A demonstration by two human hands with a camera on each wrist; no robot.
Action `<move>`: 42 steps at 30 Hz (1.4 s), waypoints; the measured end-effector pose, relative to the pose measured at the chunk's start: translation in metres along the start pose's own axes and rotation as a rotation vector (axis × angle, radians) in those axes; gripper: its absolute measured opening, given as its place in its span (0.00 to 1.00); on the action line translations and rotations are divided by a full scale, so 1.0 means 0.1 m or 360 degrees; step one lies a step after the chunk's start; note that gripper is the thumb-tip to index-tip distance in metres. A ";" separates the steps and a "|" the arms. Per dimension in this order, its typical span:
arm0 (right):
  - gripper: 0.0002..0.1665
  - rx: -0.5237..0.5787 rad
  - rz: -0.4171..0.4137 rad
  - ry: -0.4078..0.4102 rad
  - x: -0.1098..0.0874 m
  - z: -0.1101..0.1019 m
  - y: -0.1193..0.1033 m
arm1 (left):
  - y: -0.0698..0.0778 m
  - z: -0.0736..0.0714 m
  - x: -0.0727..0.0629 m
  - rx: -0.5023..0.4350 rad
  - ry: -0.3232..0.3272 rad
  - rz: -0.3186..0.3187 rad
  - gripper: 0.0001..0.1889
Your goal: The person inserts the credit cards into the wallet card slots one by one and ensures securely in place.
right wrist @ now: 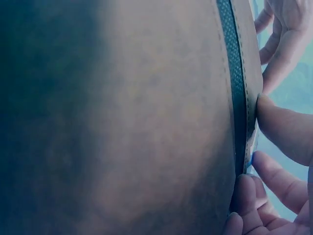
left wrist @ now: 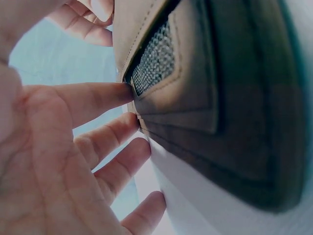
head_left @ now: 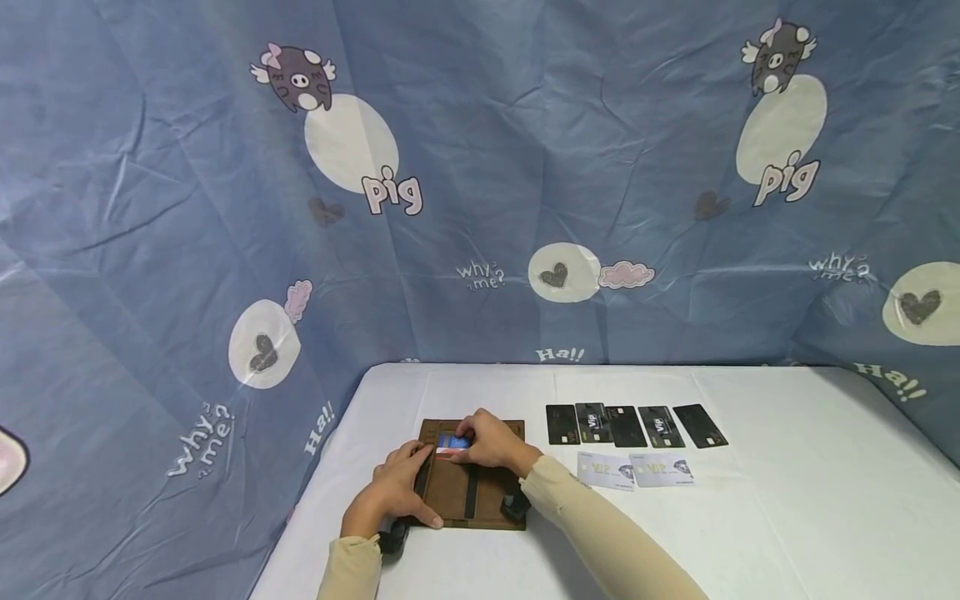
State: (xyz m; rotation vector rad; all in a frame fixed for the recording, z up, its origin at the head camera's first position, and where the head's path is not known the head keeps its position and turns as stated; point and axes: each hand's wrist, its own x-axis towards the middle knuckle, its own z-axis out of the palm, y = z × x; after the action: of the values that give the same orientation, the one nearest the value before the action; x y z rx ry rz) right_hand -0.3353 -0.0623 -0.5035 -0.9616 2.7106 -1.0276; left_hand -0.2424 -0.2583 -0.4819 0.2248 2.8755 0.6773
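A brown wallet (head_left: 452,492) lies opened out on the white table, with a dark strap down its middle. At its upper left part is a blue, white and red card (head_left: 448,443), partly covered by my right hand (head_left: 491,442). The thumb and index finger of that hand hold the card at its edges; its lower end meets the wallet's pocket. My left hand (head_left: 397,487) rests along the wallet's left side, thumb near the bottom edge, fingers extended toward the upper edge. In the left wrist view a mesh window (left wrist: 157,58) shows in the wallet's leather.
Right of the wallet, several black cards (head_left: 626,427) lie in a row. Below them are two silver cards (head_left: 662,470), side by side. The white tabletop (head_left: 810,500) extends to the right. A blue printed curtain (head_left: 480,183) hangs behind and to the left.
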 end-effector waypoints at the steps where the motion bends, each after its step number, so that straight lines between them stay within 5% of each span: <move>1: 0.23 -0.0021 -0.0001 -0.0006 0.00 0.00 0.00 | 0.00 0.00 0.00 0.0000 -0.0001 -0.0001 0.64; 21: 0.21 -0.0050 0.0011 -0.0027 0.00 0.00 -0.03 | -0.05 0.03 0.03 -0.0001 0.0004 -0.0007 0.65; 32: 0.16 0.0131 0.0152 -0.0085 -0.09 0.06 0.01 | 0.00 0.08 -0.05 -0.0029 -0.0035 -0.0014 0.64; 42: 0.17 0.0183 0.0099 -0.0102 -0.03 0.01 -0.04 | -0.01 0.01 -0.01 -0.0029 -0.0007 -0.0020 0.64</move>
State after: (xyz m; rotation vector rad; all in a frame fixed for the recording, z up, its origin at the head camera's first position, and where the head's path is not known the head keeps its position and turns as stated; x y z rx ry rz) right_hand -0.3303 -0.0631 -0.5021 -0.8705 2.5812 -1.1073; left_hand -0.2416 -0.2591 -0.4829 0.2055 2.8629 0.6994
